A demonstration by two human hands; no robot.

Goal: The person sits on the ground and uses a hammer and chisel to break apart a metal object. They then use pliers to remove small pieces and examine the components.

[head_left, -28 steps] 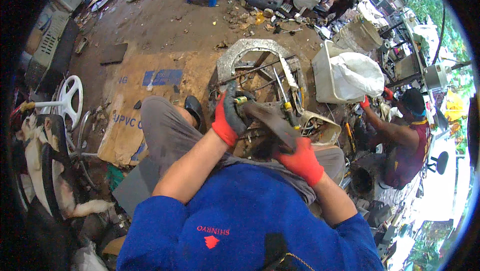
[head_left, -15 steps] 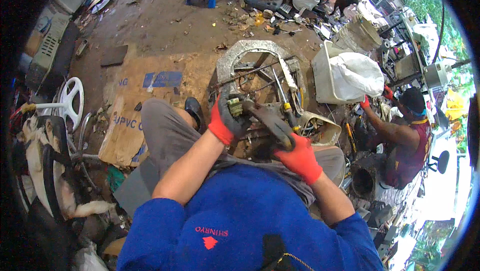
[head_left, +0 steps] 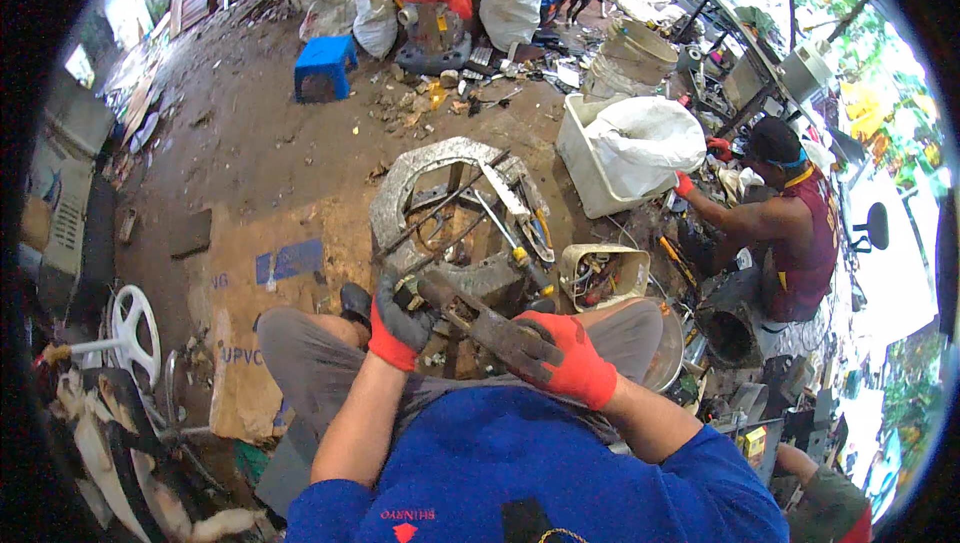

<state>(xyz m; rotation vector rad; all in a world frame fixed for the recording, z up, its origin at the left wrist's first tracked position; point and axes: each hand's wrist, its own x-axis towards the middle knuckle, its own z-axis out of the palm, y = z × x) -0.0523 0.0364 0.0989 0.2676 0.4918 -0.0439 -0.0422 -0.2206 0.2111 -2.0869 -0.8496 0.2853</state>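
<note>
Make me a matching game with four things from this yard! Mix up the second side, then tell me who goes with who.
1. plastic stool
2. dark metal tool
3. long screwdriver
4. puffy white sack

A. in a pale rectangular bin
B. blue
C. lying by the octagonal metal frame
D. held in the right hand

Pairs: 1-B, 2-D, 3-C, 4-A
</note>
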